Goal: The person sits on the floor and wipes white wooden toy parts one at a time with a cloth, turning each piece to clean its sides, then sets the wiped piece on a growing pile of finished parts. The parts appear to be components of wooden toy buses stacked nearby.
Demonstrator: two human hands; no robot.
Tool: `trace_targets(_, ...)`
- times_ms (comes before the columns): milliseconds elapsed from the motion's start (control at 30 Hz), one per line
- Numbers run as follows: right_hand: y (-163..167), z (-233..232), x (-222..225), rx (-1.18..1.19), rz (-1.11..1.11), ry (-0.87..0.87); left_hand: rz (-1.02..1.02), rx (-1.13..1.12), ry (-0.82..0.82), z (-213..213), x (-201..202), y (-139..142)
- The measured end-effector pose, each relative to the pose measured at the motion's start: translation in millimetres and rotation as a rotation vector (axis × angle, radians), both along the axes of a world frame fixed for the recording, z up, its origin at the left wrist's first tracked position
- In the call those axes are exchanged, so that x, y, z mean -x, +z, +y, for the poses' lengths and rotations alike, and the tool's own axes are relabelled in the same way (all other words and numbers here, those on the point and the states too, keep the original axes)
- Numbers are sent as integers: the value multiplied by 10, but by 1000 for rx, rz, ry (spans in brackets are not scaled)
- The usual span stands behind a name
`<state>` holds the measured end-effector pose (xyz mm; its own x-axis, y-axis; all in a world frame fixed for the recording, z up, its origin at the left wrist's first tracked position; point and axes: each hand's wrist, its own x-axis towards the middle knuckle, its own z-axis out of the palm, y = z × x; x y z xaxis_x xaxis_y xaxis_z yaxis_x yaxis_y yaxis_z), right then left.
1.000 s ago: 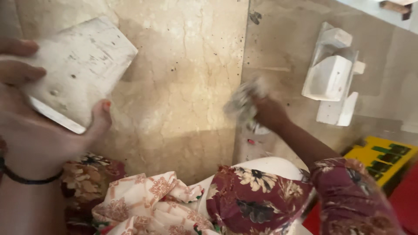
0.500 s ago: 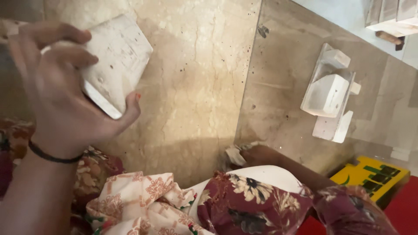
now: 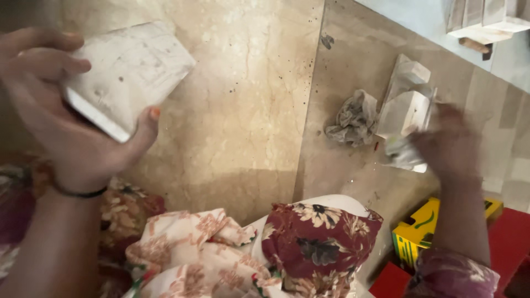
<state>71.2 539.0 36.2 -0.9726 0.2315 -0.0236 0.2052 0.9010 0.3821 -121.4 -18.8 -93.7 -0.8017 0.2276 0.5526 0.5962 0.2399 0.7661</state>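
My left hand (image 3: 61,132) is raised at the upper left and grips a flat white rectangular block (image 3: 130,74), thumb under its lower edge and fingers over the top. My right hand (image 3: 450,140) is blurred at the right, low over the floor. It is beside a small group of white blocks (image 3: 406,110), and a pale piece (image 3: 406,157) lies just under its fingers. Whether it grips anything is unclear. A crumpled grey cloth (image 3: 353,118) lies on the floor just left of those blocks, apart from the hand.
The floor is beige marble tile (image 3: 243,110) with a seam running down the middle. Floral fabric (image 3: 314,243) covers my lap at the bottom. A yellow box (image 3: 419,232) and a red surface (image 3: 508,243) sit at the lower right. More pale blocks (image 3: 486,19) stand at the top right.
The right hand, which held the grey cloth a second ago, has swung out to the white blocks, and the cloth now lies on the floor. The left hand keeps holding the white block.
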Motion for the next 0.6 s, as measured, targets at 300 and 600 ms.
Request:
trace_targets(300,-382,-1707,571,1264,1200,-4,-172,-244,-341,435,-188,-95)
trace_targets(600,-1053,-3557,941,1874,933,376,-135,-124,-586,309,-104,-42)
